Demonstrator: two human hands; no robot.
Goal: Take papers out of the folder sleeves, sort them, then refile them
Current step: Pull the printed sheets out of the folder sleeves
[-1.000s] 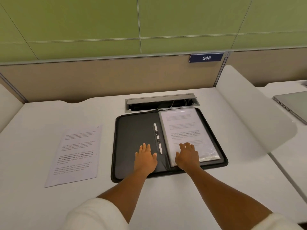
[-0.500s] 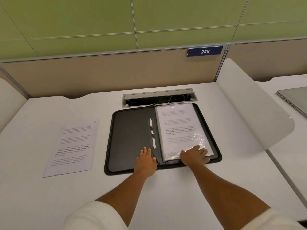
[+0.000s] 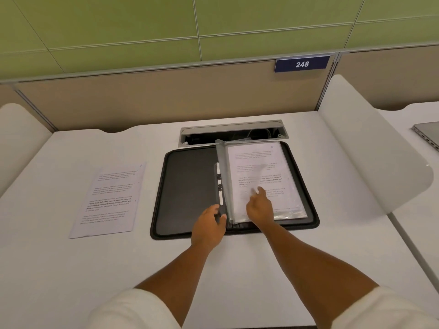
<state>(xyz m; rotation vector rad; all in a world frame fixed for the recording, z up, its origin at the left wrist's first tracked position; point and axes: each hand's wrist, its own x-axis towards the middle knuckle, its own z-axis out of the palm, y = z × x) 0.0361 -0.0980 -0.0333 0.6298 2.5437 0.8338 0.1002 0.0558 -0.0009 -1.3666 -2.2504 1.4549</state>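
Your left hand (image 3: 210,225) rests at the near end of the black zip folder's (image 3: 187,188) spine, thumb and fingers curled round the spine's end and steadying it. Your right hand (image 3: 259,208) lies on the top clear plastic sleeve (image 3: 261,176), index finger extended and the rest loosely curled; whether it pinches the film, you cannot tell from here.

The folder lies open at the middle of the desk (image 3: 237,269), close to the cable tray (image 3: 232,132) at the far edge. The sleeve stack fills its right half, a printed page visible inside the top one. One loose printed sheet (image 3: 109,200) already lies flat toward the desk's left edge.

The risks are likely these: the glossy film is slick and wrinkled near its lower corner, so your fingertip may slide instead of parting the opening. Thin paper can cling to plastic and crease if dragged sideways. Several sleeves stacked together may lift as one. The folder's matte, rounded-cornered cover could shift if the left hand eases off.
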